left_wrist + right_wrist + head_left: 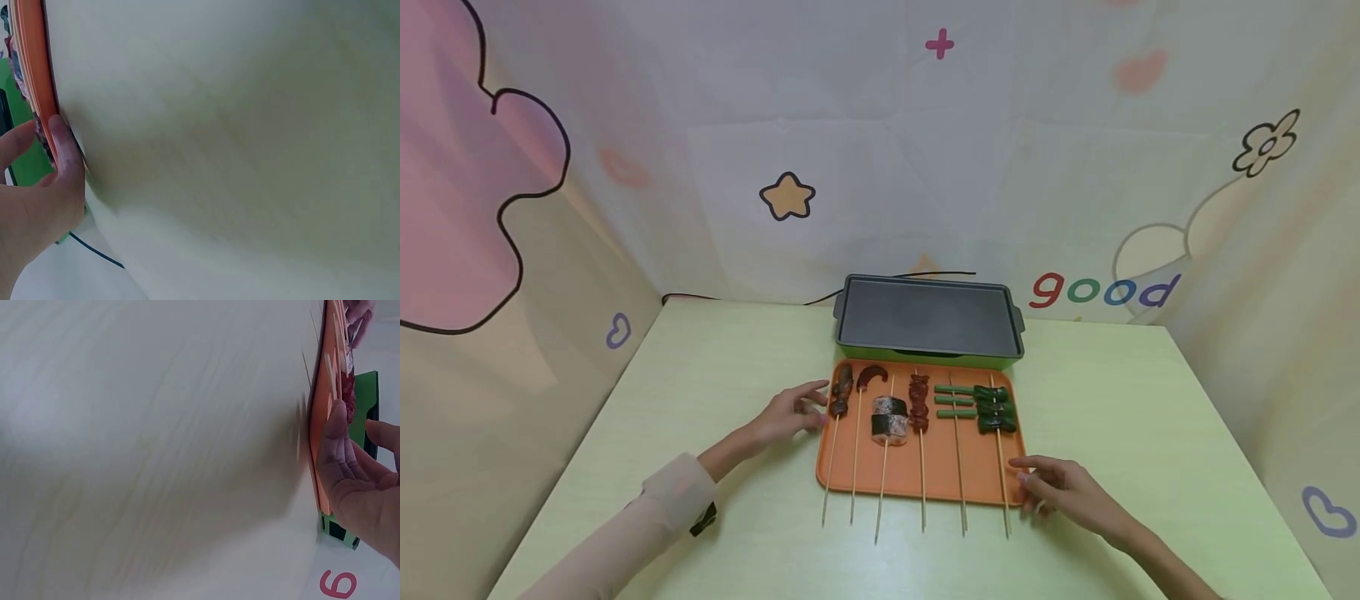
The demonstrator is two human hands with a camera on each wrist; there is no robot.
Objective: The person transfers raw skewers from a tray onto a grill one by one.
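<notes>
An orange tray point(857, 471) lies flat on the table, with several food skewers on it whose stick ends poke past its front edge. Among them are a sushi-like skewer point(889, 419), a reddish meat skewer point(919, 402), a green bean-like skewer point(955, 402) and a dark green leafy skewer point(997, 410). My left hand point(792, 411) is at the tray's left edge, thumb against its side in the left wrist view, fingers loosely bent. At the front right corner, my right hand point(1063, 492) has its fingers along the tray's side, thumb raised apart point(381, 434).
Right behind the tray stands a green electric griddle point(928, 317) with a dark flat plate and side handles. A black cord point(823, 297) runs along the back. Patterned cloth point(880, 167) hangs around the pale table point(715, 350).
</notes>
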